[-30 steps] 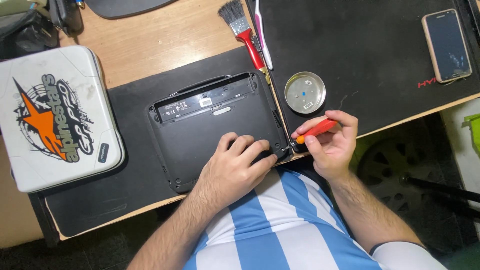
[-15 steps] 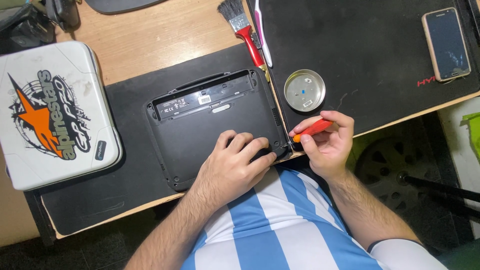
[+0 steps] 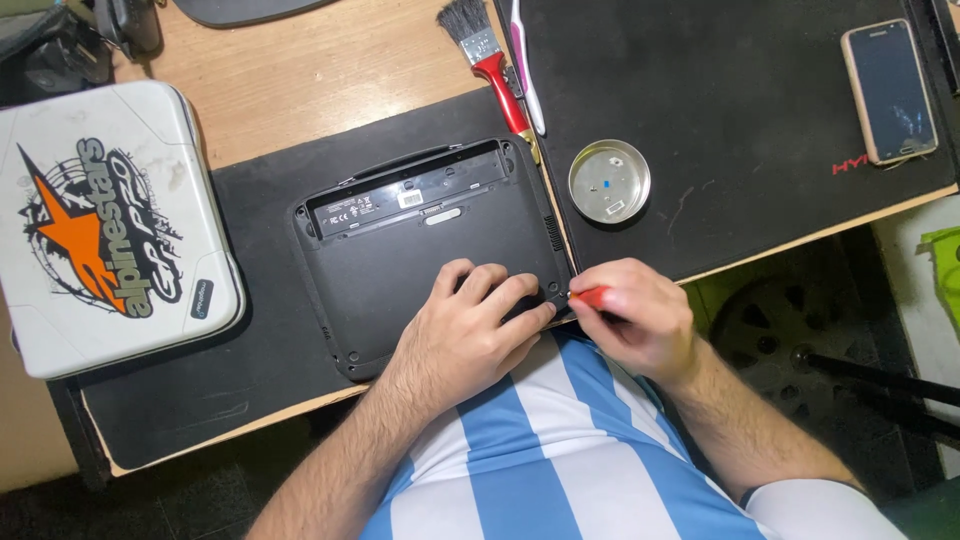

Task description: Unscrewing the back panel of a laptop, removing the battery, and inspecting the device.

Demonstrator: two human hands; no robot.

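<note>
- Laptop (image 3: 420, 250): black, lying underside up on a black mat (image 3: 250, 350) at the near edge of the desk (image 3: 300, 70), in front of the person.
- Left hand (image 3: 470, 335): laid flat on the near right part of the laptop, fingers spread and pressing down; grip loose, nothing held.
- Right hand (image 3: 640, 320): grip closed around a red-handled screwdriver (image 3: 592, 297), its tip at the near right corner of the laptop.
- Round metal tin (image 3: 609, 181): open, on a second black mat (image 3: 720, 120) just right of the laptop.
- Paintbrush (image 3: 485, 55): red handle, near the far edge, with a pink and white toothbrush (image 3: 525, 60) beside it.
- Phone (image 3: 889, 90): face up, far right corner.
- White case (image 3: 105, 225): with an orange star, at the left edge.
</note>
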